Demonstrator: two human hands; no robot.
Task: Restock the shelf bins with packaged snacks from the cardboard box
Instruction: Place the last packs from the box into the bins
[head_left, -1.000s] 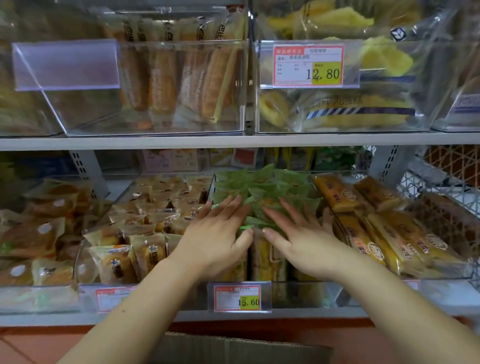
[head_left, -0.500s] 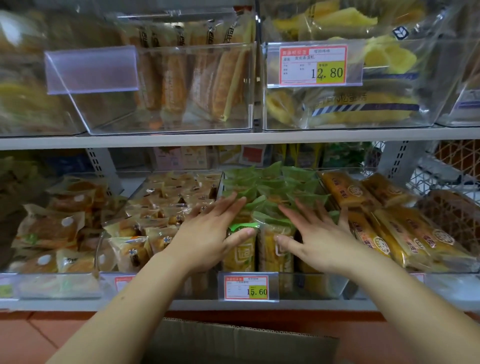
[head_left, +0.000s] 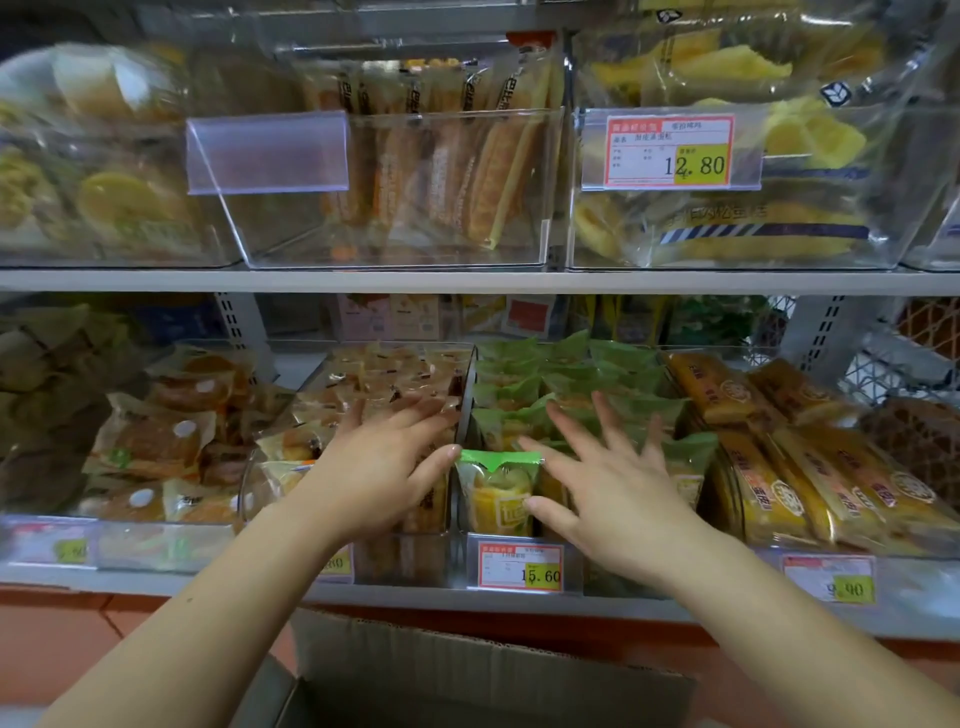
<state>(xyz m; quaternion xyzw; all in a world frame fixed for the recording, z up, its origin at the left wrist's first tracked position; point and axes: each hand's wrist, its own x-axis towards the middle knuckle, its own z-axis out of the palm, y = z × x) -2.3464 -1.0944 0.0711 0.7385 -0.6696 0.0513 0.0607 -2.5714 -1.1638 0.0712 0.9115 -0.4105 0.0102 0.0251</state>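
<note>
Cardboard comes first: the box (head_left: 467, 670) sits right under my forearms, below the shelf edge, and I can't see what is in it. Above it, my left hand (head_left: 374, 467) lies flat, fingers straight and close together over the brown-wrapped cakes (head_left: 384, 374) in the neighbouring bin. Its thumb tip touches the green seal of the front packet (head_left: 496, 493). My right hand (head_left: 618, 488) has its fingers fanned wide over the green rows (head_left: 550, 384), thumb against that packet's lower right side. Neither hand pinches anything.

I take this step to be squaring up the front packet. It stands upright at the front of the middle bin, just above the 15.60 price tag (head_left: 522, 569). I should nudge it with thumb pads only, keeping the seal up and the face forward on its own side of the divider (head_left: 465, 395). The cake inside is probably soft, so pressing hard would dent it.

The packet is clear film over a yellow cake, with a crimped green top. Matching green tops fill the bin to its back.
</note>
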